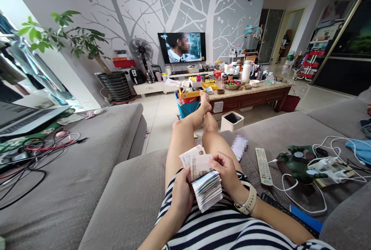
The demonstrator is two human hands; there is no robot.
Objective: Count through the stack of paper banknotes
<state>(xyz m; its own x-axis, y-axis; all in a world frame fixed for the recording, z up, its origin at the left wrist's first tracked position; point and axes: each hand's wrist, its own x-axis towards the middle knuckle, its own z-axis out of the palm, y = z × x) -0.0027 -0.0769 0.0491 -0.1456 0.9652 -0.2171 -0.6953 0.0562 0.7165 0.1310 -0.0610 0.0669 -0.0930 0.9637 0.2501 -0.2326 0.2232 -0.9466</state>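
The left hand (182, 193) has its thumb and fingers closed on the left side of a thick stack of banknotes (208, 193), which sits between the two hands with its layered edges just below the fingertips. The right hand (227, 170) pinches narrowly — thumb against finger — at the upper right corner of a pale upper banknote (199, 167), and another pinkish note (191, 155) slants out behind it, just above the left thumb. Right of the right fingers lies a remote control (263, 167); beneath both hands spreads striped clothing (208, 228).
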